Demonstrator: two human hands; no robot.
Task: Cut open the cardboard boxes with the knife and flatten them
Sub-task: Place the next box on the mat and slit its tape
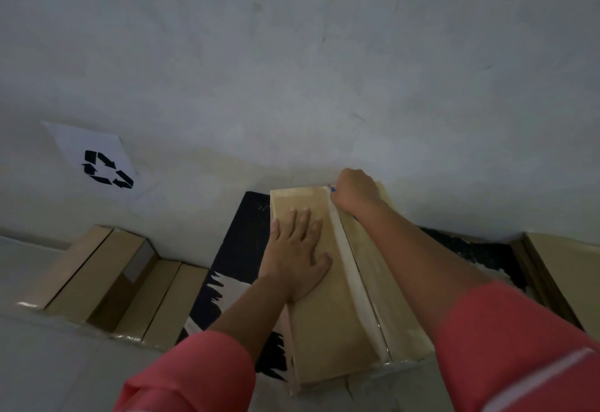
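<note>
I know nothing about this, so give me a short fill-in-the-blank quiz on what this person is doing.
1. The box under the left hand is made of ____.
2. The right hand grips a knife coloured ____.
3. The sheet on the wall shows a ____ symbol.
Missing words: cardboard; blue; recycling.

This looks like a bare recycling or storage corner, not a furnished room. A scuffed white wall [292, 54] rises beyond both hands. Up and left of the left hand [297, 255], a paper sheet [97, 161] with a black recycling symbol is stuck on it. Brown cardboard boxes [107, 275] line the wall's foot left of that hand, on a pale floor [48, 363]. Another carton [565, 281] lies right of the right hand [355, 190].
</note>
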